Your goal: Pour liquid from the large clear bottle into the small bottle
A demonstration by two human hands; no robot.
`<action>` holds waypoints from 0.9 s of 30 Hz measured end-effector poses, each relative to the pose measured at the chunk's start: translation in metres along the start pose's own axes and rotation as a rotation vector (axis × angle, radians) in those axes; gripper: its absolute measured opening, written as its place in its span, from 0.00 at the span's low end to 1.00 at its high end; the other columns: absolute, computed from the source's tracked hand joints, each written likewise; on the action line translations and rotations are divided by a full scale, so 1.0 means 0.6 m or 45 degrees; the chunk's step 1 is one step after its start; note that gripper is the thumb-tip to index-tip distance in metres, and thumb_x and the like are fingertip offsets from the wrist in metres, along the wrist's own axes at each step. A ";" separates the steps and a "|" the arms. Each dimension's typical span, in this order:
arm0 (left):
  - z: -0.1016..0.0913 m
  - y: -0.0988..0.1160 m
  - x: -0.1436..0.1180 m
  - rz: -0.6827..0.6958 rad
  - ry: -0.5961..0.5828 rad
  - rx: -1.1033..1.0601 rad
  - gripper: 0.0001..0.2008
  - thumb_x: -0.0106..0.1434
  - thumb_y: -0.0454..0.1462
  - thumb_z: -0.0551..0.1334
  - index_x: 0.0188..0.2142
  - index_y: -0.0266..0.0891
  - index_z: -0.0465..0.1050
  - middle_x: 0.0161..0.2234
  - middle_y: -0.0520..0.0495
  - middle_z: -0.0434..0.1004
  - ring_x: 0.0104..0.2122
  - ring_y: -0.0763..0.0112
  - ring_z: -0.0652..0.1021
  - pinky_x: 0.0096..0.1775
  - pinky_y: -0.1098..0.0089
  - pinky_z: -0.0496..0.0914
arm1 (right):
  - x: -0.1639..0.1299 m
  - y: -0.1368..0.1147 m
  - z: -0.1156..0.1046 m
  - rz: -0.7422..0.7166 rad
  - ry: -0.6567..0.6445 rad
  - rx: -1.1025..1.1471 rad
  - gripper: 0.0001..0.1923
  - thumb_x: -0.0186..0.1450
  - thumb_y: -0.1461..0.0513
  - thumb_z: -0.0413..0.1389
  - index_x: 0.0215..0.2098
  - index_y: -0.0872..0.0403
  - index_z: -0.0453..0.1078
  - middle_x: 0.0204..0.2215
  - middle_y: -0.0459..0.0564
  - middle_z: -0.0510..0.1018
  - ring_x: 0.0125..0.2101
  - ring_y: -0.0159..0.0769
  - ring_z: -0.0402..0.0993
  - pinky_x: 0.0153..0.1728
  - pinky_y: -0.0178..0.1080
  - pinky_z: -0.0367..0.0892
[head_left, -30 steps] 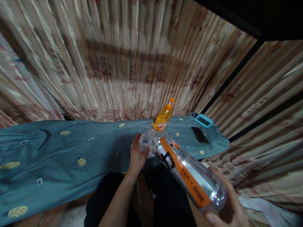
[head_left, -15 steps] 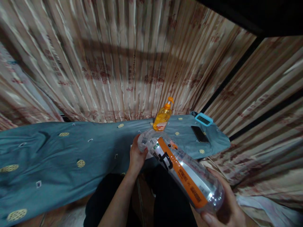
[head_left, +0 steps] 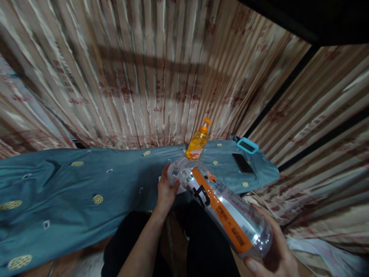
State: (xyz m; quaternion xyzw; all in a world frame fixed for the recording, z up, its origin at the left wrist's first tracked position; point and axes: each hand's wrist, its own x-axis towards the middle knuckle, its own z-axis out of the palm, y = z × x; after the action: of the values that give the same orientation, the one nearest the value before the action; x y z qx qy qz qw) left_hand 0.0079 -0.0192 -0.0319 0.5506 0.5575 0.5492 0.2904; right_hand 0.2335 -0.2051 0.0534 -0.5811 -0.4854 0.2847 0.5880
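Note:
A large clear plastic bottle (head_left: 220,209) with an orange, white and black label lies slantwise before me, its base toward the lower right. My right hand (head_left: 276,250) grips that base, thumb below and fingers along the far side. At the other end, my left hand (head_left: 167,192) is closed around a clear plastic cup-like vessel (head_left: 173,172) that meets the bottle's mouth. Where the two clear pieces join is hard to make out. Just beyond stands an orange pump bottle (head_left: 197,144) of yellow liquid. A white sheet (head_left: 181,189) shows partly behind my left hand.
Green-blue cloth with pineapple prints (head_left: 121,177) covers the long surface. Toward its right end lie a black phone (head_left: 243,163) and a light-blue framed device (head_left: 248,145). Pleated curtains (head_left: 138,77) hang behind, with a dark pole (head_left: 284,88) on the right.

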 end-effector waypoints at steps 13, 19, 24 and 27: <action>0.000 0.001 -0.001 0.006 -0.011 -0.003 0.32 0.55 0.36 0.66 0.60 0.38 0.65 0.53 0.39 0.83 0.51 0.53 0.83 0.54 0.57 0.77 | 0.011 0.032 -0.035 -0.155 -0.226 -0.084 0.40 0.63 0.50 0.70 0.69 0.35 0.61 0.61 0.36 0.79 0.59 0.28 0.79 0.59 0.20 0.65; 0.001 0.005 -0.001 -0.020 -0.012 0.032 0.33 0.55 0.35 0.66 0.61 0.39 0.64 0.53 0.40 0.83 0.51 0.53 0.83 0.54 0.57 0.77 | 0.024 0.048 -0.065 -0.296 -0.383 -0.275 0.42 0.67 0.56 0.67 0.73 0.37 0.53 0.64 0.43 0.77 0.60 0.35 0.78 0.57 0.27 0.71; 0.002 0.001 -0.002 -0.024 -0.004 0.045 0.33 0.55 0.35 0.66 0.61 0.39 0.64 0.54 0.39 0.82 0.53 0.53 0.83 0.55 0.56 0.76 | 0.020 0.051 -0.064 -0.329 -0.369 -0.291 0.41 0.68 0.57 0.66 0.73 0.39 0.53 0.65 0.45 0.76 0.61 0.35 0.77 0.58 0.27 0.70; 0.002 -0.003 -0.001 -0.001 -0.003 0.045 0.34 0.55 0.36 0.66 0.62 0.39 0.64 0.55 0.39 0.82 0.53 0.53 0.83 0.55 0.56 0.76 | 0.020 0.052 -0.065 -0.311 -0.370 -0.299 0.42 0.68 0.58 0.66 0.74 0.41 0.53 0.66 0.47 0.75 0.62 0.36 0.77 0.59 0.28 0.69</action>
State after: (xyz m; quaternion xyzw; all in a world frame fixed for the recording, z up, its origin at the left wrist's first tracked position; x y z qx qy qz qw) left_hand 0.0087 -0.0192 -0.0344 0.5560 0.5670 0.5387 0.2814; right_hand 0.2806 -0.2051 0.0319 -0.5352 -0.6617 0.2337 0.4703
